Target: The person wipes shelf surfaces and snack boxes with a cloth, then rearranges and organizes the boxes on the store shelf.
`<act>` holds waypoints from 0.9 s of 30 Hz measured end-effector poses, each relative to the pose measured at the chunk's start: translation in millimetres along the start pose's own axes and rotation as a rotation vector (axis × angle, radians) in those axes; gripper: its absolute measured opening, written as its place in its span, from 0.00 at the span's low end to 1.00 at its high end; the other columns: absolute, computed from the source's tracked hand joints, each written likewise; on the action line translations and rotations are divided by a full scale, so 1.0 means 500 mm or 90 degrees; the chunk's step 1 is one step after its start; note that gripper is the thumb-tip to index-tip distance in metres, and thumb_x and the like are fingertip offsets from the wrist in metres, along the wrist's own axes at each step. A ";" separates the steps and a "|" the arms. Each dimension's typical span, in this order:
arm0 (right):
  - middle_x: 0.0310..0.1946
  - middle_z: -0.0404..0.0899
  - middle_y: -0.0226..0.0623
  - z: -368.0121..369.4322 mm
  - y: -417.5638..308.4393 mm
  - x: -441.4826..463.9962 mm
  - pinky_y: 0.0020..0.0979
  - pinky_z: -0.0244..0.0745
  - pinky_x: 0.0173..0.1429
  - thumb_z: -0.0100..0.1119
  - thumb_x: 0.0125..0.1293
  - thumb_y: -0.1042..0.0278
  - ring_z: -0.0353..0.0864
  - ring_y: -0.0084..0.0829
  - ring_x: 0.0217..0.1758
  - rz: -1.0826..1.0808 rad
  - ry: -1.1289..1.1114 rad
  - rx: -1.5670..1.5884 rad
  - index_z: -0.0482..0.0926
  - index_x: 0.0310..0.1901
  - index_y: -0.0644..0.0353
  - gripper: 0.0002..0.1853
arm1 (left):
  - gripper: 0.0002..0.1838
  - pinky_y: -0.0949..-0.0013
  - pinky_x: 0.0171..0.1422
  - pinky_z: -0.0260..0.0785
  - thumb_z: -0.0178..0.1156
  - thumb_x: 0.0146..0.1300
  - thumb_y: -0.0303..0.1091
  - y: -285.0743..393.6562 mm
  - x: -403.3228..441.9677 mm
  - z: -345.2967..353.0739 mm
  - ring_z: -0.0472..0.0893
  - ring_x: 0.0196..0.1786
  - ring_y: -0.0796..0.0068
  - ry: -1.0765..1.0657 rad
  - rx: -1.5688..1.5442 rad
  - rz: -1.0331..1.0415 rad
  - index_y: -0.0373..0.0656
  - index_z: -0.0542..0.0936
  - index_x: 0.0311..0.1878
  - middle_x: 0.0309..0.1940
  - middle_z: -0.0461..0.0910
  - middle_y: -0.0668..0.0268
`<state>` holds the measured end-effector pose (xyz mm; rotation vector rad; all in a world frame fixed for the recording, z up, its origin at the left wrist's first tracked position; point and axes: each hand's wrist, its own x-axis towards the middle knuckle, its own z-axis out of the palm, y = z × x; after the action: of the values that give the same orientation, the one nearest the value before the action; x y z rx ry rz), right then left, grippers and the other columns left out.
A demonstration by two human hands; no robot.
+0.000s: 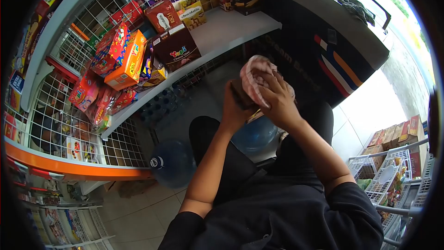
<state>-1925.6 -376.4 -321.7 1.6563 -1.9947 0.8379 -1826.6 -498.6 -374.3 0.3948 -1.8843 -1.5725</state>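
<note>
My left hand (234, 115) grips a dark brown box (241, 95) from its left side, in front of my knees. A pink-and-white cloth (254, 71) is bunched in my right hand (280, 103) and pressed against the box. Hand and cloth cover most of the box, so its label is hidden. Above and to the left, a brown Yupi box (176, 50) stands on the white shelf (238, 28). Beside it are a red-brown Rich box (163, 15), a yellow Chocolatos box (190, 16) and an orange candy box (127, 62).
Two blue water jugs, a left one (171, 164) and one between my legs (254, 136), stand low near me. Wire mesh (51, 115) with an orange edge (78, 163) lies left. A dark panel (319, 60) rises behind my hands; white baskets (384, 180) are at right.
</note>
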 end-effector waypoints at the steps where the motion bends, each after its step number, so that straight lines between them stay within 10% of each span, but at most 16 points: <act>1: 0.51 0.69 0.43 0.011 0.009 -0.014 0.40 0.66 0.58 0.59 0.48 0.76 0.68 0.47 0.57 -0.001 0.000 0.001 0.76 0.47 0.56 0.20 | 0.51 0.65 0.58 0.65 0.74 0.37 0.28 0.004 -0.002 0.000 0.68 0.56 0.66 0.001 0.000 0.000 0.40 0.50 0.61 0.53 0.63 0.55; 11: 0.38 0.78 0.38 -0.001 0.146 -0.056 0.24 0.70 0.50 0.53 0.60 0.75 0.77 0.26 0.44 0.499 0.082 0.503 0.75 0.47 0.66 0.12 | 0.46 0.66 0.57 0.65 0.70 0.46 0.33 -0.039 0.026 -0.027 0.67 0.56 0.67 0.093 -0.052 0.050 0.41 0.48 0.62 0.54 0.63 0.56; 15: 0.42 0.77 0.35 0.008 0.047 -0.009 0.24 0.70 0.49 0.48 0.66 0.69 0.76 0.22 0.44 0.288 0.229 0.643 0.73 0.49 0.66 0.13 | 0.41 0.69 0.49 0.70 0.65 0.53 0.39 0.003 0.031 -0.027 0.70 0.53 0.70 0.206 -0.156 -0.104 0.41 0.49 0.62 0.52 0.65 0.57; 18: 0.57 0.61 0.46 0.065 0.004 -0.007 0.44 0.56 0.63 0.65 0.41 0.73 0.58 0.50 0.63 0.005 0.064 0.214 0.71 0.52 0.57 0.31 | 0.38 0.70 0.43 0.72 0.62 0.56 0.41 0.031 0.033 -0.015 0.70 0.52 0.71 0.221 -0.251 -0.133 0.41 0.50 0.62 0.51 0.66 0.59; 24: 0.48 0.69 0.42 0.109 0.018 -0.132 0.50 0.48 0.67 0.53 0.47 0.73 0.56 0.52 0.64 -0.084 -0.131 0.090 0.74 0.49 0.51 0.23 | 0.33 0.68 0.61 0.57 0.57 0.60 0.49 0.057 0.023 -0.073 0.65 0.57 0.71 0.277 -0.222 0.011 0.39 0.57 0.59 0.55 0.63 0.60; 26: 0.48 0.68 0.44 0.082 0.045 -0.140 0.47 0.63 0.61 0.52 0.48 0.77 0.65 0.48 0.58 0.059 -0.031 0.278 0.75 0.48 0.54 0.21 | 0.33 0.67 0.61 0.58 0.56 0.60 0.50 0.070 0.011 -0.100 0.65 0.57 0.70 0.261 -0.264 -0.007 0.41 0.57 0.60 0.56 0.62 0.63; 27: 0.49 0.68 0.44 0.050 0.044 -0.125 0.40 0.75 0.47 0.49 0.51 0.80 0.74 0.42 0.49 0.352 -0.069 0.515 0.73 0.49 0.60 0.20 | 0.33 0.66 0.61 0.60 0.55 0.60 0.52 0.086 0.003 -0.116 0.65 0.57 0.70 0.237 -0.275 -0.026 0.42 0.57 0.60 0.57 0.62 0.65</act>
<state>-1932.5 -345.6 -384.7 1.5147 -2.4046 1.9976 -1783.3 -533.5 -328.3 0.4916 -1.2271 -1.7385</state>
